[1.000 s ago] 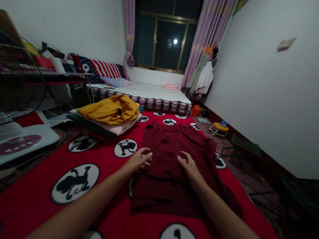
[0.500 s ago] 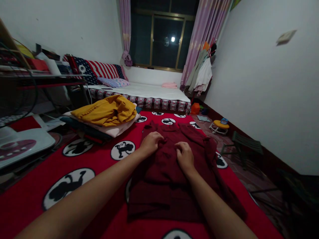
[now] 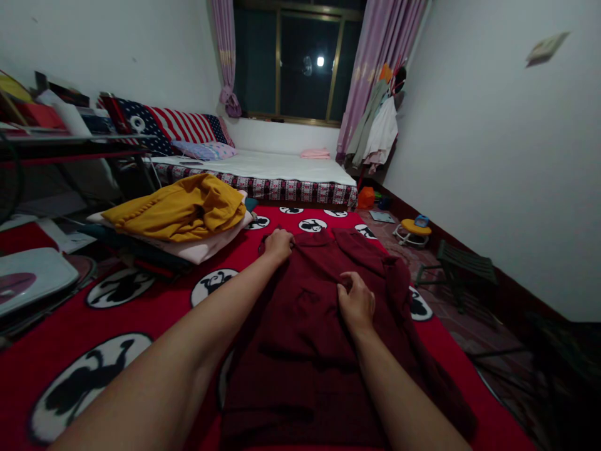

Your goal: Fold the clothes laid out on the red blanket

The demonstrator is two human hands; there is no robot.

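A dark maroon long-sleeved garment (image 3: pixel 305 351), likely a shirt, lies spread and wrinkled on a red blanket (image 3: pixel 173 313) with round monkey prints. My left hand (image 3: pixel 278 245) is at the garment's far left edge, its fingers closed on the fabric. Lower and to the right, my right hand (image 3: pixel 357 304) rests over the middle of the garment. Its fingers are loosely curled, with a gap between thumb and forefinger and no cloth visible in it. Left of the garment is a stack of clothes with a mustard-yellow garment (image 3: pixel 183 207) on top.
A bed (image 3: pixel 277 166) stands under the window. On the left are a cluttered desk (image 3: pixel 70 141) and a white plastic item (image 3: pixel 37 275). To the right are a yellow-topped stool (image 3: pixel 413 227), a dark green folding stool (image 3: pixel 464 263) and hanging clothes (image 3: pixel 382 131).
My left hand has moved away from the garment's middle to its far left edge. My right hand has stayed about in place, its fingers slightly shifted. The view has turned a little right.
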